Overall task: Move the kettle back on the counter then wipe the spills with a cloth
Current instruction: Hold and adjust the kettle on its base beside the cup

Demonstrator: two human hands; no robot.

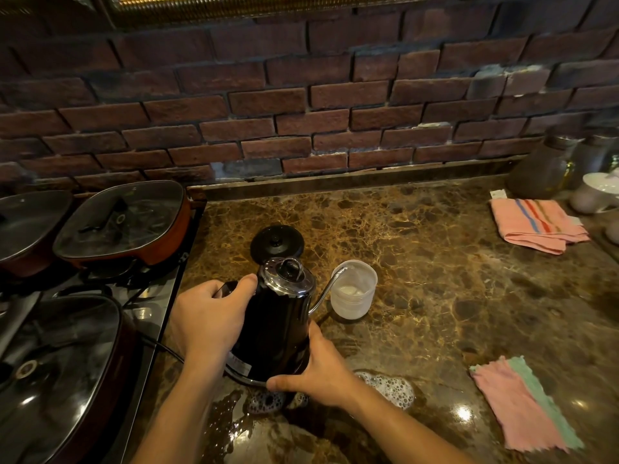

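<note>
A black gooseneck kettle (pixel 274 326) with a chrome top stands on its base on the brown marble counter (pixel 452 279). My left hand (pixel 209 316) grips its handle on the left side. My right hand (pixel 318 370) holds the kettle's lower right side and base. Foamy, wet spills (pixel 390 386) lie on the counter just in front of the kettle, partly behind my right hand. A pink and green cloth (pixel 526 405) lies flat to the right of the spills.
A translucent plastic cup (pixel 353 291) sits under the kettle's spout. A black lid (pixel 277 244) lies behind the kettle. Lidded pans (pixel 124 222) fill the stove at left. A folded pink striped towel (pixel 536 224) and jars (pixel 542 169) are at the back right.
</note>
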